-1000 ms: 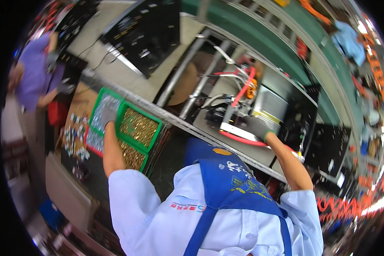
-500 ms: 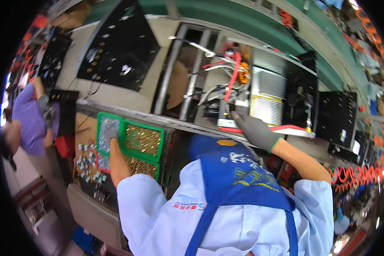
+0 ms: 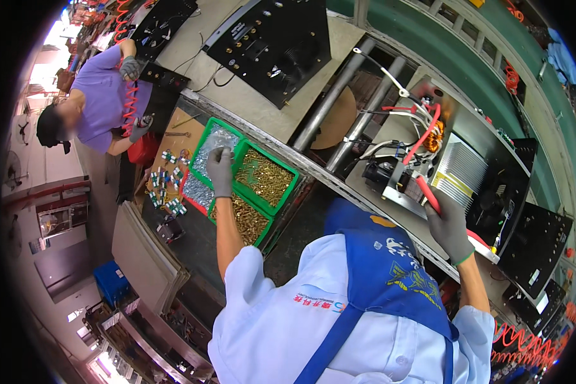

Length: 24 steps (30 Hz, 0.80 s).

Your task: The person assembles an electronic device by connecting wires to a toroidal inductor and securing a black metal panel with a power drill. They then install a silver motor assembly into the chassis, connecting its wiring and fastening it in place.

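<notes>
My gloved left hand (image 3: 219, 171) is at a green bin of small silver hardware (image 3: 212, 146), its fingertips pinched together. What sits between those fingers, if anything, is too small to make out. My gloved right hand (image 3: 447, 224) grips a thick red cable (image 3: 428, 194) near its end, which points up and away to the left. Just beyond that hand lies an opened electrical unit with a silver finned heat sink (image 3: 457, 168), a copper-wound coil (image 3: 434, 136), a black cylindrical part (image 3: 379, 171) and bundled white, black and red wires (image 3: 406, 144).
Green bins hold brass-coloured screws (image 3: 265, 178); a red bin (image 3: 197, 191) holds silver pieces. Small white-and-green parts (image 3: 166, 185) lie loose beside them. Black panels (image 3: 278, 51) rest on the bench, alongside metal rollers (image 3: 336, 93). At left, a person in purple (image 3: 102, 89) works nearby.
My view has turned, shifting the scene. My right hand has taken the red cable's end and raised it from the unit's edge. My left hand, formerly down in the silver hardware, now shows pinched fingers.
</notes>
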{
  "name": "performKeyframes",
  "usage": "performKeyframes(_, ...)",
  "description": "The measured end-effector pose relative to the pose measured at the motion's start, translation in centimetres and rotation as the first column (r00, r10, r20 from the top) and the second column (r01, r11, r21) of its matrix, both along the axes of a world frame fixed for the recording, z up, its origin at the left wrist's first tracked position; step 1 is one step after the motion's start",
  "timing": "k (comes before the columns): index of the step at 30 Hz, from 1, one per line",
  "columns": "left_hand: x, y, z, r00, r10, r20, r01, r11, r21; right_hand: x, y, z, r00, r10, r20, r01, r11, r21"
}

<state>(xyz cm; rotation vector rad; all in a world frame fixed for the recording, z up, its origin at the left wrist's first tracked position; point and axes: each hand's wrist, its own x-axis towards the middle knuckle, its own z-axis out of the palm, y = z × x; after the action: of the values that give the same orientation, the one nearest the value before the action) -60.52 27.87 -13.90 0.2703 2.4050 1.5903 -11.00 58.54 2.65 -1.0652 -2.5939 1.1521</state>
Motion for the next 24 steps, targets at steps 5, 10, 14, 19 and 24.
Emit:
performKeyframes(5,12.7,9.0,6.2,0.95,-0.306,-0.053,0.31,0.921,0.237,-1.1,0.4,0.4,0.999,-0.015,-0.042,0.014,0.999,-0.032)
performKeyframes(10,23.2,16.5,10.1,0.767,-0.639,-0.065,0.636,0.741,0.214,-0.2,1.6,1.1,0.994,0.006,-0.109,-0.016,0.996,-0.091)
performKeyframes(14,28.4,20.0,11.8,0.659,-0.744,0.114,0.612,0.617,0.494,0.3,2.2,1.9,0.997,0.037,-0.069,-0.048,0.985,-0.168)
performKeyframes(19,30.7,22.4,11.9,0.559,-0.819,0.125,0.604,0.506,0.615,1.0,1.7,3.3,0.998,0.004,-0.067,-0.019,0.976,-0.216)
performKeyframes(24,30.7,23.0,12.1,0.535,-0.826,0.18,0.57,0.51,0.645,1.3,2.0,2.9,0.994,0.003,-0.107,-0.02,0.988,-0.156)
